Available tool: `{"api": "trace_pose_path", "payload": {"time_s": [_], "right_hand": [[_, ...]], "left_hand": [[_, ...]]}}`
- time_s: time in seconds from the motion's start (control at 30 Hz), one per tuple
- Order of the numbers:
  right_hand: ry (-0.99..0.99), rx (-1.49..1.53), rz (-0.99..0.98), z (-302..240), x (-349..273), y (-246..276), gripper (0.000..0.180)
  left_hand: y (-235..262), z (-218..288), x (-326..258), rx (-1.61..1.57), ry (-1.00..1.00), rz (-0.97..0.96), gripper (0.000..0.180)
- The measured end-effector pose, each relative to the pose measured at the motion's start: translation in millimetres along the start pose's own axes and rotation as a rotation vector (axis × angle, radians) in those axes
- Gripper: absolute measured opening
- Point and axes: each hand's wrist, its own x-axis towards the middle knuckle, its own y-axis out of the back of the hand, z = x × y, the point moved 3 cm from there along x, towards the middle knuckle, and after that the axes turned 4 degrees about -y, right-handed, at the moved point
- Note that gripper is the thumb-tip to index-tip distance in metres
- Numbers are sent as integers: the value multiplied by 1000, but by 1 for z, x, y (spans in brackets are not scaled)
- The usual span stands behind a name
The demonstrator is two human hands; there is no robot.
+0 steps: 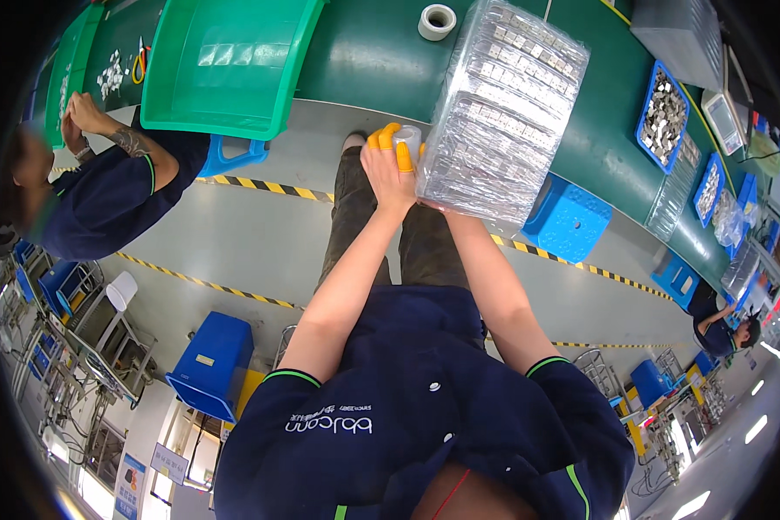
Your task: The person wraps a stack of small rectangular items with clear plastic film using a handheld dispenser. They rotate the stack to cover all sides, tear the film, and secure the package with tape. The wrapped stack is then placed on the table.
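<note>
Toward the upper middle of the frame, the person's left hand [390,165], its fingertips in yellow-orange covers, was curled around a small whitish roll [410,137]. Just to the right, a large film-wrapped bundle [507,113] of small light parts stood slanted at the near edge of the green desk [364,65]. The right hand was mostly hidden behind the bundle's lower left corner, so its grip could not be told. A green tray [212,123] lay at upper left, a white roll [432,33] at top centre, and a blue stool [568,221] right of centre.
</note>
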Motion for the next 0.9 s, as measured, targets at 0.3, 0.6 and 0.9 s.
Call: {"api": "trace_pose_path", "payload": {"time_s": [0.3, 0.6, 0.9], "right_hand": [[28, -55, 98, -6, -5, -5, 42], [58, -99, 181, -14, -23, -9, 43], [85, -93, 216, -19, -26, -9, 43]], "left_hand": [[5, -22, -18, -443, 469, -98, 46], [11, 52, -23, -1107, 805, -282, 69], [20, 52, -13, -979, 720, -492, 75]]}}
